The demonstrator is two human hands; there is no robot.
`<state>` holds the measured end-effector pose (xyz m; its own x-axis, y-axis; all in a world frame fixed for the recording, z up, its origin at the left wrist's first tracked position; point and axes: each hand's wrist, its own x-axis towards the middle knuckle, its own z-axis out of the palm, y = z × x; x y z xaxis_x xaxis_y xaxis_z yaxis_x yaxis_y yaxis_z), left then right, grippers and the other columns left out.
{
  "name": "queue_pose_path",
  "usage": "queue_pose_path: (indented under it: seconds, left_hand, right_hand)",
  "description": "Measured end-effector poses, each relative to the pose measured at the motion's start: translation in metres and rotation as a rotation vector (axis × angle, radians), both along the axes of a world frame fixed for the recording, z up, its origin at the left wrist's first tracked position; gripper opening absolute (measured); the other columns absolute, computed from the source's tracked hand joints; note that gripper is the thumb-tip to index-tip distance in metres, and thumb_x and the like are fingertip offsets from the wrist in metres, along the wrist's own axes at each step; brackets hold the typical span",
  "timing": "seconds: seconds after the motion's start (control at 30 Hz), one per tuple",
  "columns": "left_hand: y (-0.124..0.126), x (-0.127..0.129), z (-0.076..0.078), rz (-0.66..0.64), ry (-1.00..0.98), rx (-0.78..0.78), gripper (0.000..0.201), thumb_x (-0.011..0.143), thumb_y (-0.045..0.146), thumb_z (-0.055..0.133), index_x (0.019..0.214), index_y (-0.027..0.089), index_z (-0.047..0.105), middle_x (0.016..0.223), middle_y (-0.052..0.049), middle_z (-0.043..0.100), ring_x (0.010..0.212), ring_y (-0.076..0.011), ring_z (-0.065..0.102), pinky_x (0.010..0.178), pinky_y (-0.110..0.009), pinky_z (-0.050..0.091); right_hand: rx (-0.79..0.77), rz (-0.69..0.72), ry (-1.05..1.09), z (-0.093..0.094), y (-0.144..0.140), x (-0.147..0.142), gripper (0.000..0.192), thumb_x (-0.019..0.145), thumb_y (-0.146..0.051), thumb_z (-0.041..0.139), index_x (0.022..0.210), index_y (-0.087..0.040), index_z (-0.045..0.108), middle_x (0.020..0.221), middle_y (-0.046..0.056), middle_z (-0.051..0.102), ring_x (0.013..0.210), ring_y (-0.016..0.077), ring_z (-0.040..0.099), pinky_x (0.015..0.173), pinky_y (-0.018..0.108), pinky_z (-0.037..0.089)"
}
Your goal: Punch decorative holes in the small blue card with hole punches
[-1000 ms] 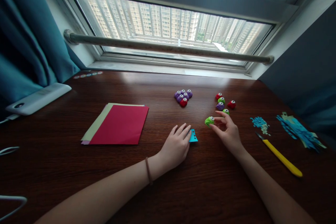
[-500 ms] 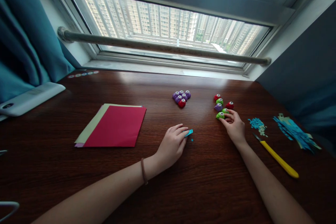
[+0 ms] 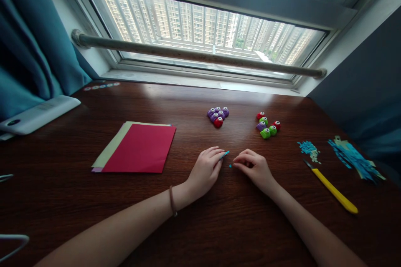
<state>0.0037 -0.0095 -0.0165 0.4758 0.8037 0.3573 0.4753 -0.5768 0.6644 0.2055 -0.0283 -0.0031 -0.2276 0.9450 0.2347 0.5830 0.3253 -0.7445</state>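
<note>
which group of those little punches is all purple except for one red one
The left cluster of punches, straight ahead of the left hand. The right cluster mixes red, green and purple.

Both hands (image 3: 205,171) beside tiny blue scrap (image 3: 230,166)

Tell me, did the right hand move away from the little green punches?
Yes. The right hand left the cluster of punches and came toward the person, leftward, to the tiny blue bits beside the left hand.

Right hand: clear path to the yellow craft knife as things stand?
Probably yes. The right hand rests on the table with nothing lying between it and the yellow craft knife to its right; the blue paper scraps sit farther back.
</note>
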Motion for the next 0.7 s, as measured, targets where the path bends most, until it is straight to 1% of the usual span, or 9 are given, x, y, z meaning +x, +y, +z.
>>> queue_pose_path:
  seconds: [0.07,0.13,0.2,0.3,0.47,0.6,0.7]
  left_hand:
    - [0.000,0.000,0.000,-0.001,0.005,0.001,0.029,0.087,0.011,0.043,0.112,0.015,0.057,0.114,-0.006,0.059,0.113,-0.0214,0.046,0.098,-0.043,0.038]
    - [0.000,0.000,-0.001,0.003,0.011,0.005,0.029,0.086,0.011,0.044,0.111,0.016,0.058,0.113,-0.006,0.059,0.112,-0.0219,0.046,0.098,-0.043,0.038]
    - [0.000,0.000,-0.002,0.006,0.013,0.007,0.028,0.086,0.011,0.044,0.111,0.016,0.058,0.113,-0.007,0.059,0.112,-0.0223,0.046,0.098,-0.043,0.038]
    - [0.001,0.000,-0.002,0.001,0.012,0.001,0.028,0.086,0.012,0.044,0.110,0.016,0.059,0.112,-0.006,0.060,0.112,-0.0224,0.046,0.098,-0.043,0.038]
    - [0.001,0.000,-0.003,0.001,-0.012,-0.020,0.029,0.087,0.012,0.044,0.111,0.016,0.059,0.113,-0.006,0.060,0.112,-0.0223,0.046,0.099,-0.042,0.036]
    - [0.001,-0.001,0.001,0.006,-0.123,-0.086,0.028,0.088,0.014,0.043,0.110,0.014,0.059,0.113,-0.007,0.060,0.111,-0.0216,0.048,0.100,-0.039,0.034]
    - [0.001,-0.001,0.009,0.006,-0.289,-0.229,0.026,0.090,0.020,0.041,0.108,0.015,0.060,0.109,-0.007,0.061,0.103,-0.0209,0.053,0.094,-0.035,0.039]
  right_hand:
    - [-0.028,0.025,-0.012,-0.004,-0.002,-0.007,0.005,0.076,-0.022,0.065,0.080,-0.022,0.067,0.080,0.001,0.058,0.073,0.0147,0.052,0.063,0.027,0.043]
    - [-0.024,0.013,-0.039,-0.009,-0.002,-0.009,0.007,0.074,-0.021,0.068,0.080,-0.023,0.067,0.080,0.001,0.059,0.078,0.0159,0.052,0.069,0.029,0.042]
    - [-0.018,0.002,-0.059,-0.011,-0.001,-0.008,0.006,0.073,-0.020,0.069,0.077,-0.024,0.067,0.080,0.000,0.058,0.078,0.0160,0.051,0.071,0.029,0.041]
    - [-0.015,0.010,-0.069,-0.011,0.000,-0.007,0.006,0.072,-0.018,0.069,0.073,-0.022,0.065,0.078,0.000,0.057,0.079,0.0156,0.050,0.072,0.029,0.040]
    - [0.006,0.048,-0.105,-0.007,-0.001,-0.008,0.007,0.076,-0.015,0.065,0.074,-0.020,0.060,0.079,0.000,0.055,0.079,0.0157,0.048,0.073,0.029,0.039]
    - [-0.006,0.057,-0.084,-0.005,-0.002,-0.008,0.009,0.080,-0.012,0.058,0.075,-0.018,0.054,0.081,0.001,0.052,0.078,0.0150,0.048,0.072,0.029,0.038]
    - [-0.036,0.051,-0.039,-0.004,-0.003,-0.006,0.009,0.082,-0.012,0.053,0.076,-0.018,0.051,0.081,0.001,0.049,0.074,0.0138,0.047,0.069,0.027,0.038]
